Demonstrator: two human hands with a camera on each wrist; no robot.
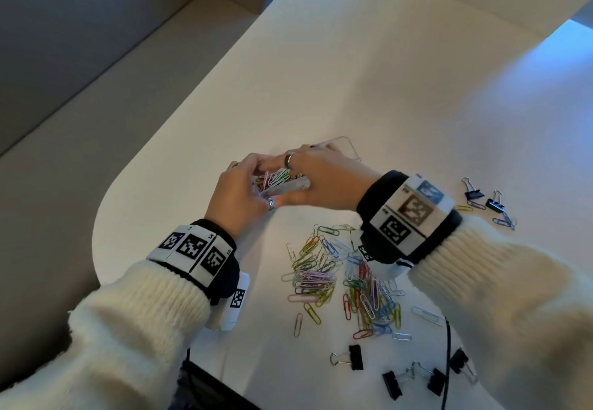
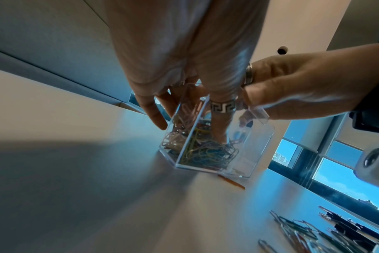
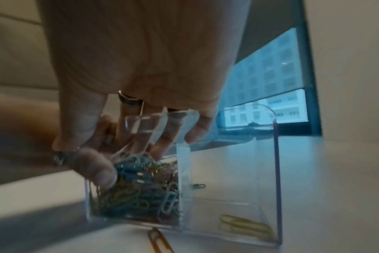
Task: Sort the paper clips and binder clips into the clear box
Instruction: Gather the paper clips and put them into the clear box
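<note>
The clear box (image 1: pixel 290 188) stands on the white table between both hands. My left hand (image 1: pixel 245 185) grips its left wall, with the ringed thumb (image 2: pixel 220 130) pushed down onto the coloured paper clips (image 3: pixel 136 193) that fill the left compartment. The fingers stay outside that wall. My right hand (image 1: pixel 324 178) pinches the box's upper rim (image 2: pixel 257 113) from the right. The right compartment (image 3: pixel 231 171) holds a few yellow clips (image 3: pixel 244 224). A loose pile of paper clips (image 1: pixel 340 281) lies near my wrists.
Black binder clips (image 1: pixel 354 356) lie scattered at the table's near edge, and two more (image 1: pixel 475 193) sit at the right with a few stray clips. An orange paper clip (image 3: pixel 158 243) lies just in front of the box. The table's rounded edge (image 1: pixel 106 217) is left of the hands.
</note>
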